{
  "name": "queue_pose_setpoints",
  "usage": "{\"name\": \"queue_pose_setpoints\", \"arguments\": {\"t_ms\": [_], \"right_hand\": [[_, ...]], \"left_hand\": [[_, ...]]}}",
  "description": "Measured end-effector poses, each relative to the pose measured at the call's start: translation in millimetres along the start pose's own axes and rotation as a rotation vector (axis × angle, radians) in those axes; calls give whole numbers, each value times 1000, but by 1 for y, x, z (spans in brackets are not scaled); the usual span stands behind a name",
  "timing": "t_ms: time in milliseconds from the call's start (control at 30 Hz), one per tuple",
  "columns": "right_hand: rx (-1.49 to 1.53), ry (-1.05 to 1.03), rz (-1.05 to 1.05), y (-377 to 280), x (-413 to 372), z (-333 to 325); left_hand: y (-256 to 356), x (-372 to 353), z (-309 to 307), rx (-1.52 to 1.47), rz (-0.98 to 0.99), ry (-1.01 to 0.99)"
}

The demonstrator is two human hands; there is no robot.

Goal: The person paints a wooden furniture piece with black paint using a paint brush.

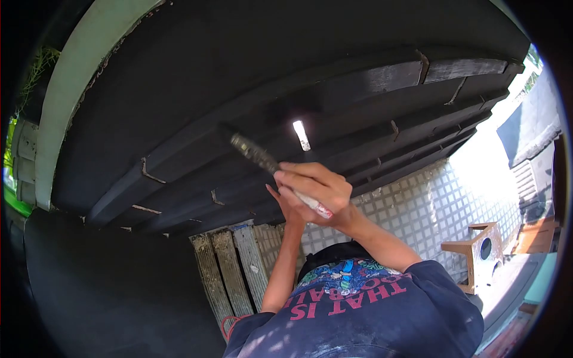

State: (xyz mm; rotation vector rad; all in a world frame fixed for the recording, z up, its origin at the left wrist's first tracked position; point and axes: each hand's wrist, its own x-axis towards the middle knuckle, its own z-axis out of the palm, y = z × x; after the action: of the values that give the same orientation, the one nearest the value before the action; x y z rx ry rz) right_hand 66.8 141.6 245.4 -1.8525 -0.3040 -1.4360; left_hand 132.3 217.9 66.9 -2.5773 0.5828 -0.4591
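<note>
My right hand (319,185) is closed around a paintbrush (307,203). Its pale handle has red marks, the ferrule (255,150) is smeared with dark paint, and the dark bristles point up and left, overlapping a ledge of the black stepped surface (197,134). Close beneath the right hand, my left hand (292,210) is partly hidden by it; a finger of it sticks out to the upper left, and nothing shows in it. Greyish streaked patches (391,79) lie along the upper ledge at the right.
A bright narrow opening (302,136) shows in the black surface. Below it are weathered wooden slats (230,265) and a checkered tile floor (382,215). To the right stands a brown stool (474,253) with a round hole. A pale green curved edge (65,101) borders the left.
</note>
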Motion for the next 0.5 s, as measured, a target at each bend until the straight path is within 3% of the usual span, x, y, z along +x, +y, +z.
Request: {"name": "queue_pose_setpoints", "arguments": {"t_ms": [100, 167, 233, 300, 367, 500], "right_hand": [[-8, 25, -20, 7, 4, -16], [-108, 128, -44, 37, 3, -44], [-235, 231, 129, 59, -1, -89], [-394, 342, 113, 69, 0, -125], [-434, 507, 320, 75, 3, -155], [-657, 526, 263, 81, 5, -193]], "left_hand": [[3, 8, 19, -553, -128, 356], [-22, 4, 4, -868, 23, 50], [-21, 5, 6, -893, 27, 89], [-20, 5, 5, -891, 28, 85], [-21, 5, 3, -896, 27, 90], [-19, 5, 3, -908, 26, 108]]}}
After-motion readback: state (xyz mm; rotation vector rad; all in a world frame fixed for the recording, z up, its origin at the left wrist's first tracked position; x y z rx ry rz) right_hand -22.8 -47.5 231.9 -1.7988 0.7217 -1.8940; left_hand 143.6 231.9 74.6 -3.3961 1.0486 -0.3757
